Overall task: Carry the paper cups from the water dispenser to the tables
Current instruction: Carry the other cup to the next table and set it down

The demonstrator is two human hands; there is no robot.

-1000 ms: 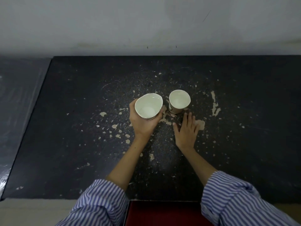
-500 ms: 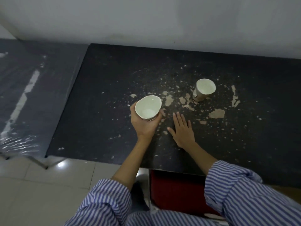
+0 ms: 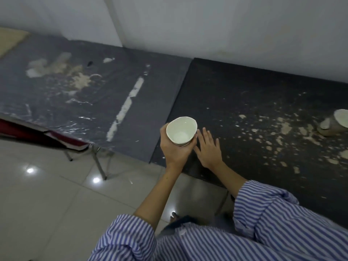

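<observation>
— Nearest first: striped sleeves, then left hand wrapped round a paper cup, fingers closed on its lower wall, held above the near corner of the dark desk.

— And the right hand?

— Spread flat, palm down on the desk just beside that cup, holding nothing.

— Likely feel of the cup?

— Probably light and soft-walled. Rim already squeezed out of round, so easily crushed. Best taken low on the wall with a loose wrap, kept upright; liquid inside impossible to confirm, though the bottom looks pale and glossy.

— Looks?

— White inside, mouth open upward, some dark print near the base, mostly hidden by fingers.

— Farther off?

— Second cup at the far right, standing on the same flaking desk, cut off by the frame edge, well apart from both hands. To the left, a grey desk streaked with pale patches, butting against the dark one. Likely the next drop-off spot, judging by the task.
</observation>
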